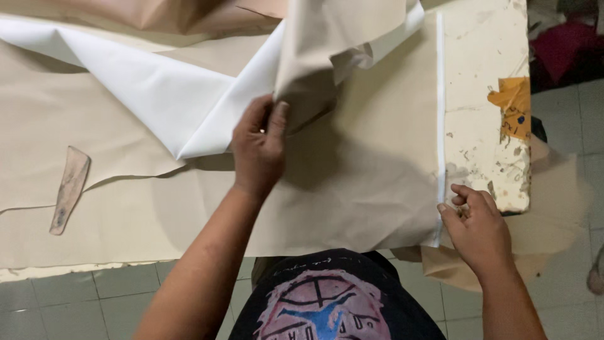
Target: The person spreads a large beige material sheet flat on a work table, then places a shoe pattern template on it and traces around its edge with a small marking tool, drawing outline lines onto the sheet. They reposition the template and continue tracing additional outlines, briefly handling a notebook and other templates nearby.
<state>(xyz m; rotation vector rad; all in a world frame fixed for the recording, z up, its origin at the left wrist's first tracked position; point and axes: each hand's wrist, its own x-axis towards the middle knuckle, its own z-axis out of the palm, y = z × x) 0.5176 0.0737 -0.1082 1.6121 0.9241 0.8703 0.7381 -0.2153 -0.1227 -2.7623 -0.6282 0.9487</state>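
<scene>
both hands are gripping the beige faux-leather sheet (352, 189) lying across the desk (484, 44): the left hand (259, 148) is pinching a raised fold, showing white backing, while the right hand (478, 226) is closing on the sheet's right edge by the desk corner. it is looking light, limp and smooth, probably best held at edges or folds. a worn wooden tool (69, 189) is lying well apart.

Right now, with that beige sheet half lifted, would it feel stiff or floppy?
Probably floppy: where the left hand lifts the beige sheet, it folds and droops. Likely light, since fingers alone raise it. Its smooth white underside may slide easily.
</scene>
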